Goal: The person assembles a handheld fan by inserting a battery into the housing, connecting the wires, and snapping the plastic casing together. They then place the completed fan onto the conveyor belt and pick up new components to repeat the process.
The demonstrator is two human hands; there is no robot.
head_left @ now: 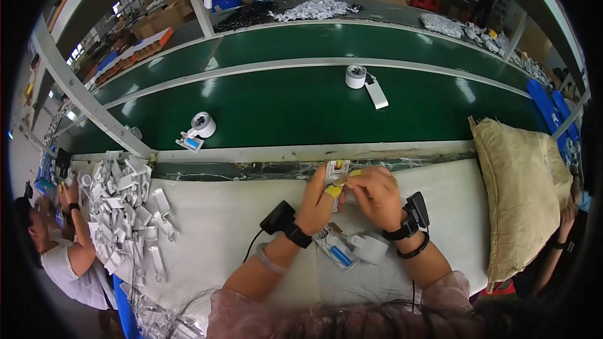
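Note:
Over the pale worktop, near its far edge, my left hand is closed around a small white plastic housing. My right hand is pinched against the near end of that housing; whatever lies between its fingertips is too small and covered to name. Yellow covers show on some fingertips. Between my forearms lies an open white housing with a blue cylinder inside. A rounded white part rests beside it, close to my right wrist.
A heap of white plastic parts covers the worktop's left side. A tan sack stands at the right. Beyond runs a green conveyor belt bearing two white round-headed units. People work at both sides.

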